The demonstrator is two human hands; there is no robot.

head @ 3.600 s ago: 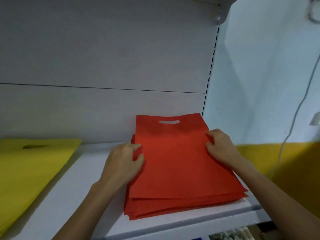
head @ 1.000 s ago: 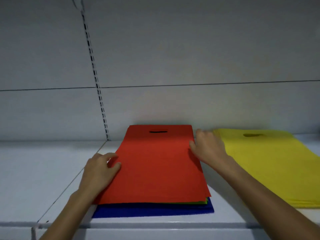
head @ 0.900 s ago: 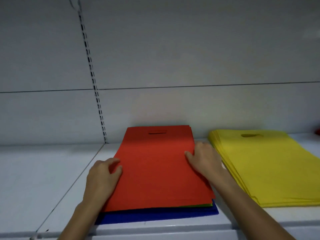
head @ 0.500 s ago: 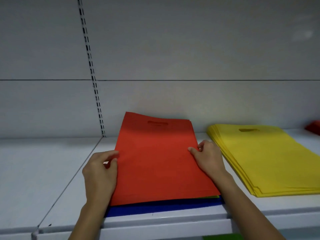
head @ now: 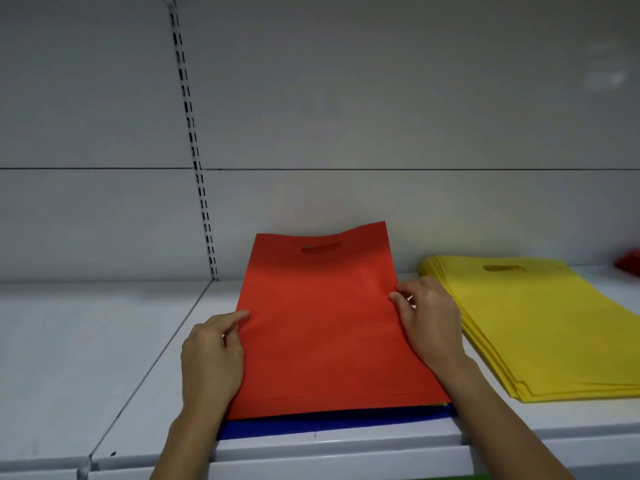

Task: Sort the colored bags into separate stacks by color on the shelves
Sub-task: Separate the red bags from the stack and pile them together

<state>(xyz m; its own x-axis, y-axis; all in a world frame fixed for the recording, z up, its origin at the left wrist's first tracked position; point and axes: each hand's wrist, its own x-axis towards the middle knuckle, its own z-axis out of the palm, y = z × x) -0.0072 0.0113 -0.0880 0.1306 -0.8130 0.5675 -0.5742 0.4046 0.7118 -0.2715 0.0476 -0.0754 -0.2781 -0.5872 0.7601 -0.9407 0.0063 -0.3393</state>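
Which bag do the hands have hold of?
The red bag atop the middle pile: left hand and right hand pinch its side edges, far end raised. The blue bag lies flat beneath; the yellow stack lies to the right.

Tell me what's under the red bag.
A blue bag shows at the front edge below the red bag, plus a green sliver at its right corner. Anything else beneath is covered.

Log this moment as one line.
left hand: pinches red bag at left edge | right hand: pinches right edge | below: blue bag | right: yellow stack
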